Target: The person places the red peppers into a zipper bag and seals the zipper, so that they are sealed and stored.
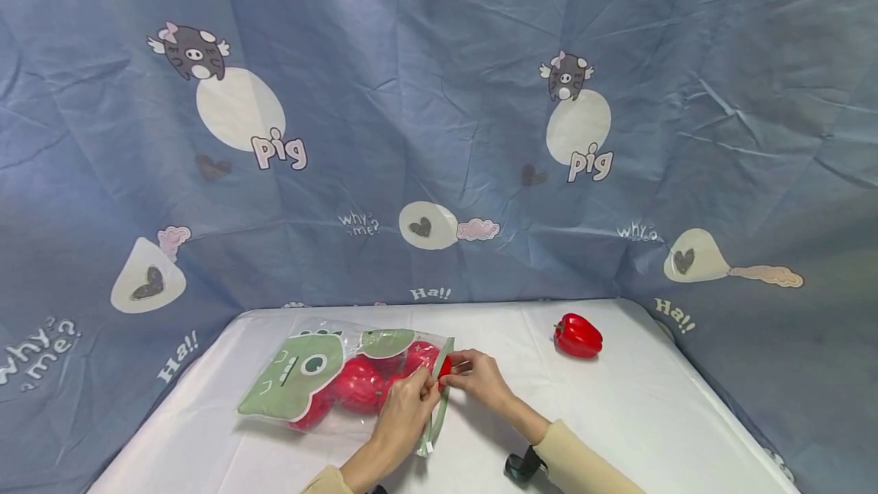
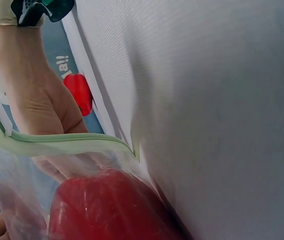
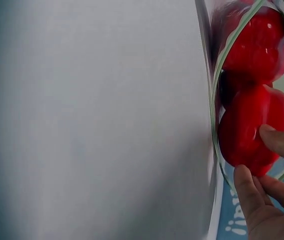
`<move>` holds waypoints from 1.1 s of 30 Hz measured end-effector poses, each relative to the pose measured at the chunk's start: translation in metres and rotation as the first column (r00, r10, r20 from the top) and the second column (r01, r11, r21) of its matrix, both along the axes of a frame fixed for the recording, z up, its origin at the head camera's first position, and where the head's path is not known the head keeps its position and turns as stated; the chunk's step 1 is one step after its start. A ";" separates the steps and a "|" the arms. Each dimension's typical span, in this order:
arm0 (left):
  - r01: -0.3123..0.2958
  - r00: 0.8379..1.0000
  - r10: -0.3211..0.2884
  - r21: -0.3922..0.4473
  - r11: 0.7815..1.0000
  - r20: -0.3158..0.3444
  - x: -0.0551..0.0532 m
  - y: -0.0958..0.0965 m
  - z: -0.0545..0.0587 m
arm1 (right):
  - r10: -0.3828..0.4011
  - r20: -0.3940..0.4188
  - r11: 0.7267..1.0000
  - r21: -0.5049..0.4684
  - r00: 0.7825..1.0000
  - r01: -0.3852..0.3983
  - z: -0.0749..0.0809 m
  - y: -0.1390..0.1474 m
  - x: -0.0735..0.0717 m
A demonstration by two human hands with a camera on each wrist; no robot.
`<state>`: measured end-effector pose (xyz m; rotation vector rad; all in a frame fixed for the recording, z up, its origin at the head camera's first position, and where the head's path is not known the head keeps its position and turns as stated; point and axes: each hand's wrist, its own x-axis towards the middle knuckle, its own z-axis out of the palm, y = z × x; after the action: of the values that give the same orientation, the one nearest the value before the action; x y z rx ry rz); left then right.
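A clear zip bag printed with a green dinosaur lies on its side, its mouth to the right, with several red bell peppers inside. My left hand pinches the bag's green-trimmed edge near the opening. At that mouth my right hand holds a red bell pepper, thumb on one side and fingers under its end. The right wrist view has this pepper within the open rim, right against the other peppers. In the left wrist view, the right hand's fingers show through the clear plastic.
Another red bell pepper lies by itself at the back right of the white-covered table. A blue cloth with pig prints hangs behind and along the sides. Dark straps with devices sit at the wrists.
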<state>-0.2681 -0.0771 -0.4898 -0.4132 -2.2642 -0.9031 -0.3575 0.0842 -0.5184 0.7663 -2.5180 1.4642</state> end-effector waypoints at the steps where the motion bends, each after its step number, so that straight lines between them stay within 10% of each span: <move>1: 0.000 1.000 0.000 0.000 1.000 0.001 0.000 0.000 0.000 | 0.003 0.003 1.000 -0.006 1.000 -0.003 0.000 0.000 0.000; 33: 0.012 0.999 -0.012 -0.007 1.000 -0.037 -0.001 0.000 -0.002 | 0.047 0.028 0.999 -0.021 0.998 -0.047 0.003 -0.002 0.002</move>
<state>-0.2692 -0.0775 -0.4919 -0.4431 -2.2337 -0.8873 -0.3553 0.0824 -0.5155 0.8125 -2.5184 1.5240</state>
